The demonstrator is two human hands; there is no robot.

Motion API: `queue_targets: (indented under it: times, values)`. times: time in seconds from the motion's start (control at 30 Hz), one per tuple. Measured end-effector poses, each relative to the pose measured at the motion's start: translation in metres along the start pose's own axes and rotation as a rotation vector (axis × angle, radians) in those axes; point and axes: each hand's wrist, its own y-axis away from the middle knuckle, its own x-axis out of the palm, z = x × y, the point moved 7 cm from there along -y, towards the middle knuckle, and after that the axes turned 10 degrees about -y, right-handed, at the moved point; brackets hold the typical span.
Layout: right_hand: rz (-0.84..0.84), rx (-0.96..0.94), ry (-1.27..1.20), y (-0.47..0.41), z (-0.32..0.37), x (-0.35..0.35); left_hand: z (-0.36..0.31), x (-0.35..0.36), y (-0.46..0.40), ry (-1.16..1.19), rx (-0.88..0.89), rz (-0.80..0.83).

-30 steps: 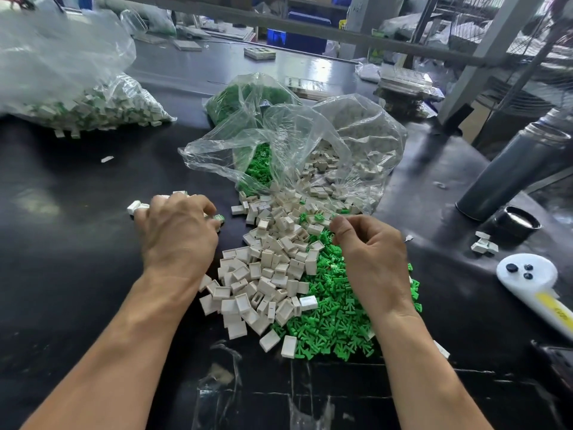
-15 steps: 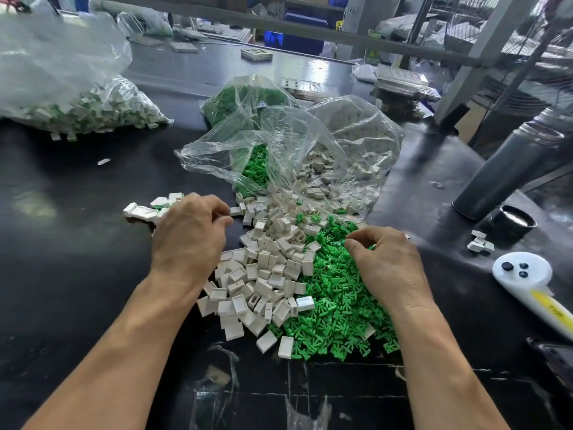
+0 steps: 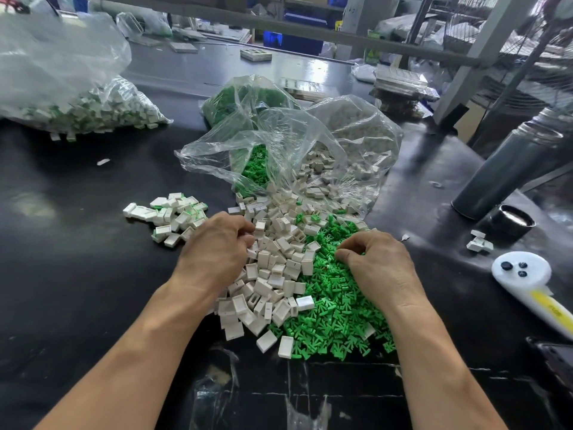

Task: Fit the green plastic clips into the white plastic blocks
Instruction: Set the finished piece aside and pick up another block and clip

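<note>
A heap of white plastic blocks (image 3: 279, 268) lies in the middle of the black table, with a heap of green plastic clips (image 3: 335, 308) touching its right side. My left hand (image 3: 217, 249) sits on the left edge of the white heap, fingers curled down around a white block; the fingertips are partly hidden. My right hand (image 3: 378, 268) rests on the green heap, thumb and fingers pinching at a green clip. A small pile of fitted blocks (image 3: 173, 215) with green showing lies left of my left hand.
An open clear bag (image 3: 279, 144) behind the heaps spills green clips and white blocks. A large bag of fitted blocks (image 3: 77, 97) sits far left. At the right are a grey flask (image 3: 508, 169), its black cap (image 3: 511, 223), a few stray blocks (image 3: 479, 242) and a white foam-handled tool (image 3: 527, 280).
My left hand moved right from the fitted pile onto the white blocks. My right hand came down and settled on the green clips, fingers closing.
</note>
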Motion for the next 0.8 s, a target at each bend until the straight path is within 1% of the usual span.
queue_targets:
  times: [0.13,0.2,0.3,0.43,0.53,0.63,0.7,0.8]
  values:
    - [-0.067,-0.046,-0.044,0.002,0.005,-0.005,0.003,0.003,0.0,0.061,-0.026,0.01]
    - [-0.118,-0.085,-0.102,0.003,0.009,-0.008,0.006,0.005,-0.002,0.113,-0.061,0.032]
    - [-0.177,-0.133,-0.212,0.005,0.011,-0.011,0.009,0.006,-0.004,0.13,-0.09,0.048]
    - [-0.206,-0.183,-0.339,0.007,0.013,-0.008,0.01,0.004,-0.004,0.169,-0.101,0.029]
    - [-0.22,-0.194,-0.465,0.008,0.012,-0.006,0.01,0.0,-0.002,0.234,-0.101,-0.02]
    - [-0.193,-0.205,-0.575,0.008,0.013,-0.002,0.007,-0.008,0.0,0.435,-0.066,-0.088]
    - [-0.129,-0.209,-0.687,0.009,0.017,0.002,0.004,-0.014,0.001,0.586,-0.041,-0.107]
    - [0.027,-0.238,-0.841,0.014,0.029,0.014,-0.006,-0.013,0.004,0.886,-0.044,-0.028]
